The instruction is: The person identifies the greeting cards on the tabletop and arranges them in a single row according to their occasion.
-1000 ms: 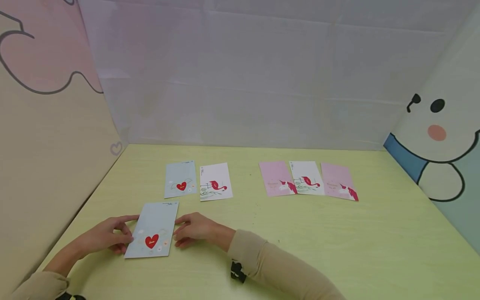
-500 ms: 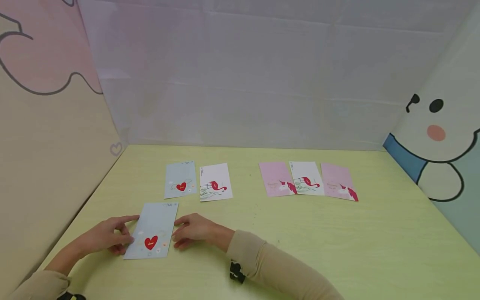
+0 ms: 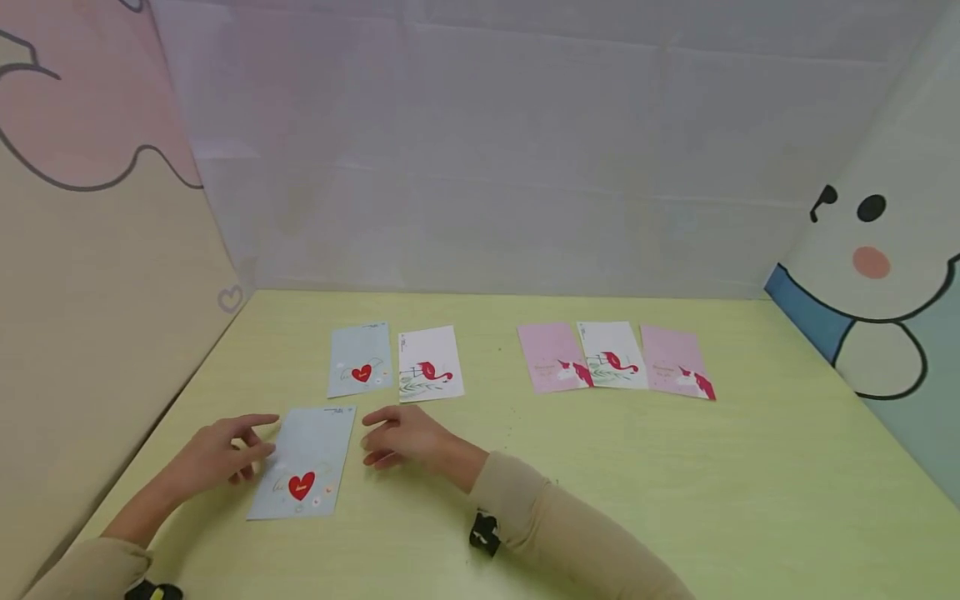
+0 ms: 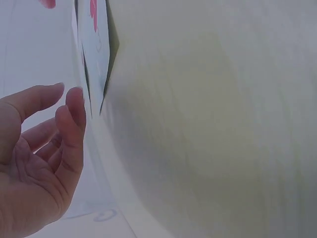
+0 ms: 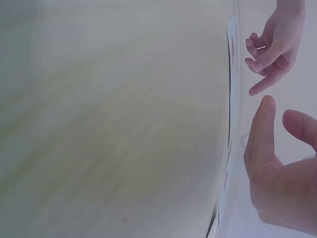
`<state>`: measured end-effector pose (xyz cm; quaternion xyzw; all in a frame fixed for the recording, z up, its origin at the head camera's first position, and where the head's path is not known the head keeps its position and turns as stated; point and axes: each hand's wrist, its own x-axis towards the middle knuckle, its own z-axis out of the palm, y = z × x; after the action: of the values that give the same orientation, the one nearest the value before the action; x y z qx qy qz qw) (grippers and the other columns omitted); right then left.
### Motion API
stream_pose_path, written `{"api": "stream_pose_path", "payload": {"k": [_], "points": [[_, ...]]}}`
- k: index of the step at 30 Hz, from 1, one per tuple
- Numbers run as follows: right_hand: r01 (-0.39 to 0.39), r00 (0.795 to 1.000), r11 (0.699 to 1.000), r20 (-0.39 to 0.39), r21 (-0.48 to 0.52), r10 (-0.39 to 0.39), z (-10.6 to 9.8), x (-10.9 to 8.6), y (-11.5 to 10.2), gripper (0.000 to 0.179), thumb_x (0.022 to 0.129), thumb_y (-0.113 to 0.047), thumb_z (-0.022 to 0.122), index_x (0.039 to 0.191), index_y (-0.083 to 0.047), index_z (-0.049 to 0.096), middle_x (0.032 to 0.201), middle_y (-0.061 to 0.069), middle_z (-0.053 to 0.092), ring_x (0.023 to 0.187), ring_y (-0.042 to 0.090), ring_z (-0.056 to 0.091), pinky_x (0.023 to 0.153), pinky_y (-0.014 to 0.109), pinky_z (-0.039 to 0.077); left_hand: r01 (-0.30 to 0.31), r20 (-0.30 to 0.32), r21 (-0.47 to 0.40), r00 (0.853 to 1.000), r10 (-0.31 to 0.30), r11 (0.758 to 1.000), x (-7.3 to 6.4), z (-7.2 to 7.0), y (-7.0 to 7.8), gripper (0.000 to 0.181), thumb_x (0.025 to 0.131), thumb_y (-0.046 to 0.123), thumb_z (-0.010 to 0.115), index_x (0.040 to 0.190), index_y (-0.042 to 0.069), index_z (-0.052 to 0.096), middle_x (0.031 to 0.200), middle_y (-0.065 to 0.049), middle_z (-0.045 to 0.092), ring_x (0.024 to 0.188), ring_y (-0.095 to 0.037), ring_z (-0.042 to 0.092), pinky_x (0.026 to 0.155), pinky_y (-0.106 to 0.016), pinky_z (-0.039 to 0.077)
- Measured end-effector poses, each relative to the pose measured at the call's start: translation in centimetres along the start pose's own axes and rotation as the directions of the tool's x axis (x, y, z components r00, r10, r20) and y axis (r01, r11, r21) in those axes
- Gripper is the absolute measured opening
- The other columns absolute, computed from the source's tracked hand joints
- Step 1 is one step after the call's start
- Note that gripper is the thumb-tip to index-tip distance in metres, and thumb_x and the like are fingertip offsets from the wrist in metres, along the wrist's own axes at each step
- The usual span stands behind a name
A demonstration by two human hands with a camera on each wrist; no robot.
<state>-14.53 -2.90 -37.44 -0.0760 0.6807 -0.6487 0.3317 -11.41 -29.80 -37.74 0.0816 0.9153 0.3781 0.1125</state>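
A pale blue card with a red heart (image 3: 311, 450) lies flat on the near left of the table. Just beyond its left edge hovers my left hand (image 3: 217, 454), fingers loosely bent and holding nothing; the left wrist view shows a gap between thumb and fingers. On the card's other side my right hand (image 3: 412, 437) is raised a little off the table, apart from the card and holding nothing. Behind lie a second heart card (image 3: 360, 360) and a white flamingo card (image 3: 431, 364).
Farther right, a pink unicorn card (image 3: 555, 357), another flamingo card (image 3: 613, 356) and a second pink unicorn card (image 3: 678, 362) lie in a row. A pale sheet (image 3: 480, 167) hangs behind the yellow table (image 3: 637, 483). Printed panels stand at both sides.
Both hands have left the edges of the near heart card and lifted slightly, the right one also shifting right. The card stays where it was.
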Motion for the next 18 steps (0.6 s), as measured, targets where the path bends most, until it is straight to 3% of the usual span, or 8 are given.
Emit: {"api": "stream_pose_path", "payload": {"k": [7, 14, 18], "points": [[0.034, 0.998, 0.999, -0.047, 0.012, -0.033, -1.5, 0.0, -0.4, 0.03, 0.083, -0.004, 0.059, 0.112, 0.002, 0.053, 0.089, 0.014, 0.062, 0.072, 0.019, 0.062, 0.066, 0.031, 0.051, -0.073, -0.159, 0.038, 0.984, 0.078, 0.997, 0.9, 0.4, 1.8, 0.042, 0.085, 0.013, 0.06, 0.12, -0.005, 0.048, 0.084, -0.01, 0.056, 0.061, -0.017, 0.058, 0.048, -0.026, 0.047], [0.044, 0.994, 0.998, -0.099, 0.043, -0.04, -2.8, 0.0, -0.9, 0.032, 0.083, -0.006, 0.059, 0.113, 0.004, 0.053, 0.093, 0.016, 0.061, 0.075, 0.02, 0.062, 0.068, 0.031, 0.051, -0.083, -0.241, 0.044, 0.966, 0.092, 0.996, 2.1, 1.3, 3.1, 0.035, 0.086, 0.014, 0.058, 0.116, -0.002, 0.052, 0.089, -0.011, 0.058, 0.075, -0.024, 0.058, 0.054, -0.025, 0.049], [0.06, 0.989, 0.995, -0.143, 0.076, -0.049, -3.6, 0.3, -1.1, 0.031, 0.083, -0.004, 0.059, 0.112, 0.005, 0.052, 0.09, 0.012, 0.06, 0.078, 0.021, 0.062, 0.069, 0.031, 0.051, -0.089, -0.279, 0.026, 0.956, 0.093, 0.996, 3.1, 1.8, 3.2, 0.035, 0.087, 0.019, 0.057, 0.115, 0.0, 0.053, 0.093, -0.012, 0.059, 0.083, -0.027, 0.056, 0.056, -0.027, 0.05]]}}
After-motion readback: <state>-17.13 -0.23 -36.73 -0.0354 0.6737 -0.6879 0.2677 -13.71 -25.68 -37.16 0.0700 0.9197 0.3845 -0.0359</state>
